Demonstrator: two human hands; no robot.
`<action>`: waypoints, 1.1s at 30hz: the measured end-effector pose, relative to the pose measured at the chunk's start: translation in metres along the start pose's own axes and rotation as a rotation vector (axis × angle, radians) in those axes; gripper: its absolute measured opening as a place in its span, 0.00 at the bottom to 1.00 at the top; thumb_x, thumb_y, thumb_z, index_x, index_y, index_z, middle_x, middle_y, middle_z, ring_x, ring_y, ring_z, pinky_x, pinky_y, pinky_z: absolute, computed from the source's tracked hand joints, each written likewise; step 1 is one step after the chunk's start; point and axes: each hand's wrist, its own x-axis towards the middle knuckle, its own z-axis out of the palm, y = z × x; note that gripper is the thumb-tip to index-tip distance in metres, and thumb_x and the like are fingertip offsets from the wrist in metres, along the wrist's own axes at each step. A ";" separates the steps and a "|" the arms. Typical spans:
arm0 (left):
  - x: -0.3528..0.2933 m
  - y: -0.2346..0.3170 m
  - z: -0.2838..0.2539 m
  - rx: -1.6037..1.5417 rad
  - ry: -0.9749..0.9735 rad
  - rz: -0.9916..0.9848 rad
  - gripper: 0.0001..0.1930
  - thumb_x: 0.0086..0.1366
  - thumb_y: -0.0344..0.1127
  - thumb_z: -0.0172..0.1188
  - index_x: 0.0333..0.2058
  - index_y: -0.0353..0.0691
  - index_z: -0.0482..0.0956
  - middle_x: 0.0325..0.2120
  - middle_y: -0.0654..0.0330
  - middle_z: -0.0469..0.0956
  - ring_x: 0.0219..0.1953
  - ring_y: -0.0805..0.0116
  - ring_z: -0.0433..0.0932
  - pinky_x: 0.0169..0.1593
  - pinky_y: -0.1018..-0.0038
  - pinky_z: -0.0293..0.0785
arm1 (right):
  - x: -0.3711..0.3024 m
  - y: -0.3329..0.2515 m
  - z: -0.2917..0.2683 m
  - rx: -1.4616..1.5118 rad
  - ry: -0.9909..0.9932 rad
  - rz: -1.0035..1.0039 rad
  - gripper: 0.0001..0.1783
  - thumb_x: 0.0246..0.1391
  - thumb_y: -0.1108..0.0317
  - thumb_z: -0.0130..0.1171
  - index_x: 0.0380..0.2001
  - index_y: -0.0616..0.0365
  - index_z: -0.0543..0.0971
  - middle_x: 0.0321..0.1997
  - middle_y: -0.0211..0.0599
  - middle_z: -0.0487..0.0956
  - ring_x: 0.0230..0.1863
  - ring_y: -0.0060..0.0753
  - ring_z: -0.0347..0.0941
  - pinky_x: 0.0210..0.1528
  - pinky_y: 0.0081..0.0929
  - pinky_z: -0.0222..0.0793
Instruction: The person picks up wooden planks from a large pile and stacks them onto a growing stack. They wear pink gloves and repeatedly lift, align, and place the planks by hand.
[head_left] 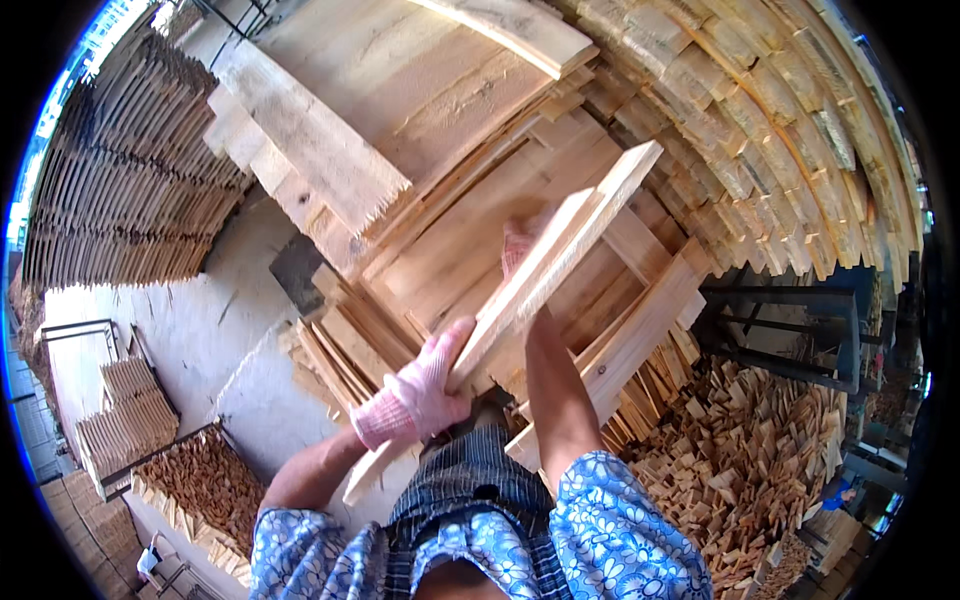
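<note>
My left hand (415,390), in a pink and white knit glove, is closed round the near part of a long pale wooden board (560,250). The board slants from lower left to upper right in front of me, and a second narrow edge beside its far end suggests another piece against it. My right forearm passes behind the board. Only a blurred bit of my right hand (516,248), gloved too, shows past the board's far side; its fingers are hidden or smeared. Below lies a broad surface of flat boards (440,260).
Stacked planks (760,130) rise at the far right, with a dark metal frame (790,325) below. A heap of wood offcuts (740,460) lies at the right. Left are a tall slatted stack (130,160) and a crate of scraps (205,485). Loose boards (310,130) jut out ahead.
</note>
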 end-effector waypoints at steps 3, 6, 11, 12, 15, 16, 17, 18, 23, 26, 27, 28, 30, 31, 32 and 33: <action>0.016 0.004 0.006 0.142 0.012 -0.085 0.51 0.55 0.34 0.66 0.75 0.54 0.50 0.57 0.38 0.70 0.55 0.41 0.78 0.57 0.55 0.78 | 0.011 0.004 -0.010 0.172 -0.139 0.157 0.32 0.65 0.45 0.60 0.61 0.59 0.71 0.58 0.41 0.73 0.59 0.40 0.69 0.61 0.32 0.65; 0.057 0.027 0.021 0.279 -0.043 -0.092 0.50 0.57 0.36 0.65 0.75 0.57 0.48 0.58 0.38 0.70 0.53 0.44 0.80 0.57 0.55 0.79 | 0.071 0.097 -0.059 -0.217 -0.086 -0.285 0.33 0.61 0.54 0.63 0.66 0.55 0.70 0.61 0.48 0.75 0.62 0.48 0.72 0.57 0.40 0.73; 0.111 0.045 0.042 0.423 -0.012 -0.252 0.47 0.61 0.37 0.64 0.75 0.57 0.48 0.62 0.38 0.67 0.60 0.41 0.75 0.59 0.49 0.75 | -0.048 0.081 -0.161 -0.210 0.252 -0.464 0.33 0.66 0.56 0.58 0.69 0.60 0.66 0.68 0.54 0.72 0.71 0.55 0.65 0.70 0.49 0.65; 0.126 0.052 0.060 0.476 -0.021 -0.179 0.46 0.62 0.39 0.64 0.75 0.56 0.48 0.64 0.38 0.65 0.62 0.38 0.72 0.61 0.47 0.73 | -0.060 0.100 -0.178 -0.192 0.399 -0.522 0.32 0.67 0.57 0.57 0.69 0.61 0.66 0.68 0.54 0.71 0.69 0.55 0.66 0.71 0.47 0.64; 0.154 0.040 0.115 0.728 0.005 0.019 0.44 0.64 0.45 0.63 0.75 0.54 0.50 0.69 0.38 0.59 0.69 0.31 0.61 0.66 0.42 0.65 | -0.086 0.110 -0.188 -0.074 0.432 -0.433 0.30 0.67 0.61 0.58 0.69 0.60 0.67 0.65 0.55 0.73 0.64 0.53 0.71 0.66 0.42 0.70; 0.158 0.027 0.133 0.877 0.032 0.097 0.44 0.65 0.48 0.63 0.75 0.53 0.51 0.70 0.38 0.57 0.71 0.30 0.58 0.68 0.42 0.62 | -0.090 0.097 -0.182 -0.065 0.388 -0.437 0.30 0.67 0.61 0.59 0.68 0.59 0.68 0.64 0.55 0.73 0.62 0.53 0.72 0.64 0.43 0.71; 0.159 0.024 0.140 1.024 0.043 0.184 0.43 0.65 0.50 0.62 0.75 0.52 0.52 0.72 0.38 0.55 0.72 0.29 0.54 0.70 0.42 0.59 | -0.099 0.080 -0.179 -0.062 0.354 -0.431 0.30 0.67 0.61 0.60 0.68 0.58 0.68 0.64 0.55 0.73 0.61 0.53 0.73 0.63 0.43 0.72; 0.162 0.017 0.140 0.962 0.014 0.170 0.43 0.66 0.52 0.62 0.75 0.52 0.53 0.73 0.39 0.53 0.73 0.30 0.53 0.71 0.42 0.57 | -0.103 0.069 -0.171 -0.059 0.314 -0.428 0.30 0.66 0.62 0.60 0.68 0.58 0.69 0.63 0.55 0.73 0.60 0.54 0.74 0.61 0.43 0.73; 0.185 -0.009 0.082 0.396 0.079 0.254 0.36 0.68 0.53 0.59 0.70 0.48 0.62 0.67 0.43 0.64 0.70 0.44 0.64 0.71 0.49 0.60 | -0.066 0.034 -0.119 -0.001 0.286 -0.684 0.29 0.64 0.64 0.63 0.66 0.58 0.71 0.63 0.54 0.76 0.60 0.51 0.76 0.60 0.43 0.75; 0.207 0.013 0.034 0.444 0.182 0.158 0.29 0.70 0.44 0.56 0.67 0.44 0.65 0.66 0.45 0.66 0.65 0.44 0.70 0.69 0.54 0.66 | -0.006 0.036 -0.077 -0.144 0.325 -0.546 0.34 0.63 0.65 0.62 0.69 0.65 0.65 0.71 0.58 0.69 0.66 0.53 0.72 0.65 0.39 0.71; 0.220 0.022 0.019 0.538 0.178 0.102 0.28 0.71 0.41 0.55 0.67 0.43 0.65 0.67 0.46 0.66 0.64 0.43 0.71 0.68 0.55 0.67 | 0.018 0.043 -0.063 -0.378 0.370 -0.501 0.39 0.62 0.63 0.63 0.71 0.68 0.61 0.73 0.60 0.66 0.68 0.55 0.70 0.68 0.38 0.68; 0.232 0.020 0.010 0.620 0.213 0.121 0.27 0.70 0.41 0.55 0.66 0.42 0.66 0.67 0.47 0.66 0.64 0.43 0.71 0.68 0.55 0.67 | 0.029 0.033 -0.040 0.020 0.304 -0.220 0.43 0.61 0.61 0.63 0.72 0.68 0.58 0.73 0.61 0.65 0.68 0.57 0.69 0.69 0.38 0.66; 0.261 0.013 0.002 0.780 0.281 0.185 0.26 0.70 0.39 0.55 0.65 0.41 0.68 0.66 0.48 0.68 0.64 0.44 0.71 0.67 0.56 0.68 | 0.055 0.030 -0.016 0.337 0.276 0.003 0.46 0.60 0.56 0.62 0.73 0.66 0.55 0.71 0.60 0.67 0.67 0.57 0.69 0.69 0.40 0.65; 0.277 -0.018 -0.006 0.812 0.337 0.252 0.25 0.68 0.37 0.56 0.63 0.41 0.70 0.66 0.49 0.68 0.64 0.45 0.71 0.68 0.56 0.67 | 0.063 0.024 -0.002 0.495 0.236 0.111 0.48 0.60 0.54 0.62 0.74 0.65 0.53 0.71 0.60 0.67 0.67 0.57 0.69 0.69 0.41 0.64; 0.283 -0.019 -0.010 0.782 0.311 0.237 0.25 0.67 0.37 0.57 0.63 0.41 0.71 0.67 0.49 0.67 0.65 0.45 0.70 0.69 0.56 0.66 | 0.064 0.024 -0.002 0.492 0.212 0.055 0.48 0.60 0.53 0.61 0.74 0.65 0.53 0.71 0.60 0.67 0.67 0.57 0.69 0.69 0.41 0.64; 0.290 -0.019 -0.011 0.753 0.284 0.226 0.25 0.67 0.36 0.57 0.63 0.40 0.71 0.67 0.50 0.67 0.66 0.45 0.69 0.70 0.57 0.66 | 0.064 0.026 -0.008 0.491 0.193 -0.003 0.48 0.60 0.52 0.60 0.74 0.66 0.52 0.70 0.60 0.67 0.67 0.56 0.69 0.69 0.41 0.63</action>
